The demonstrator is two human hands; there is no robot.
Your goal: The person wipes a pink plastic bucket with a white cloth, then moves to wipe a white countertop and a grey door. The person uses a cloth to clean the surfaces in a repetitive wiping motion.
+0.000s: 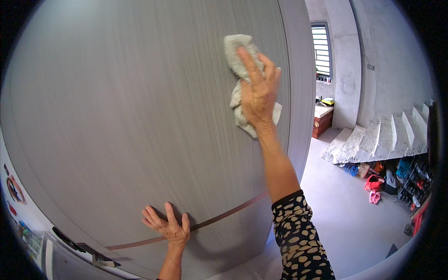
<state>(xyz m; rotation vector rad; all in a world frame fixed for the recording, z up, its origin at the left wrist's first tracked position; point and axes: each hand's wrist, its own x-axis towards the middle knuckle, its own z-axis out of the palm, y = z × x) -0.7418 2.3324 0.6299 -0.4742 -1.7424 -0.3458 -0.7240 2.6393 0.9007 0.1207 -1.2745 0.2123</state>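
Note:
A grey wood-grain door [140, 116] fills the left and middle of the head view, with a thin brownish strip [224, 213] running across its lower part. High on the right side of the door, my right hand [261, 91] presses a bunched pale grey-beige cloth [240, 114] against the surface. Part of the cloth sticks out above the fingers and part hangs below the palm. Lower down, my left hand [170, 228] rests on the door beside the strip, fingers spread and holding nothing. A metal lever handle [105, 262] shows at the door's lower left edge.
Beyond the door's right edge, rough concrete stairs [382, 137] rise to the right. Pink shoes [374, 197], a red bag [373, 183] and other clutter lie beneath them. A reddish-brown cabinet [323, 122] stands under a barred window [321, 51]. A round-framed item [15, 189] hangs far left.

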